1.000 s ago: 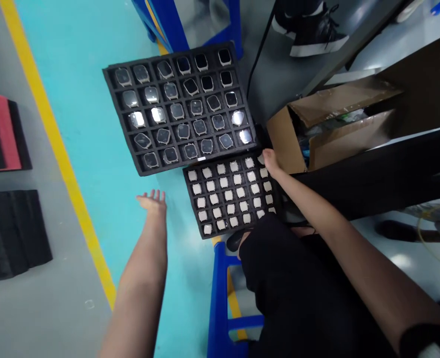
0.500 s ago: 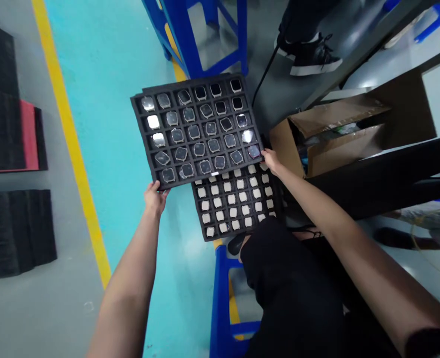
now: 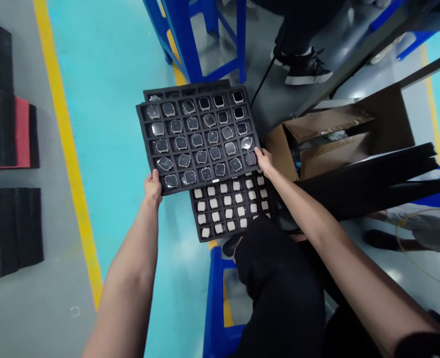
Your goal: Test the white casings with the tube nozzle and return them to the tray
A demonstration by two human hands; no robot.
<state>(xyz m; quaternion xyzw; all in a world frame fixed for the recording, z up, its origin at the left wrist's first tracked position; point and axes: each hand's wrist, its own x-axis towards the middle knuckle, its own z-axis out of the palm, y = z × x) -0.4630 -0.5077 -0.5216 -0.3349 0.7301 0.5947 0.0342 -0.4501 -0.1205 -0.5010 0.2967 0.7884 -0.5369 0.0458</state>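
Both my hands grip a black compartment tray [image 3: 178,187] filled with square, dark-faced watches [image 3: 196,139], one per pocket. My left hand [image 3: 153,187] is closed on its near left corner, thumb on top. At the right edge my right hand [image 3: 264,160] pinches the rim. Beyond the far edge, part of another black tray [image 3: 205,85] with similar watches shows beneath. Closer to my leg lies a black tray with white square pieces [image 3: 228,214] in its pockets, partly covered by the held tray. What supports the trays is hidden.
A blue stool [image 3: 190,44] stands beyond the trays, another blue stool [image 3: 213,298] near my leg. An open cardboard box [image 3: 281,149] is at right, beside black sheets [image 3: 369,181]. Black stacks [image 3: 11,233] sit at left. Another person's shoe [image 3: 307,69] is at upper right.
The held tray has shifted slightly toward me relative to the tray beneath, so more of that one shows at the far edge. Both hands keep hold. The view has shifted a little.
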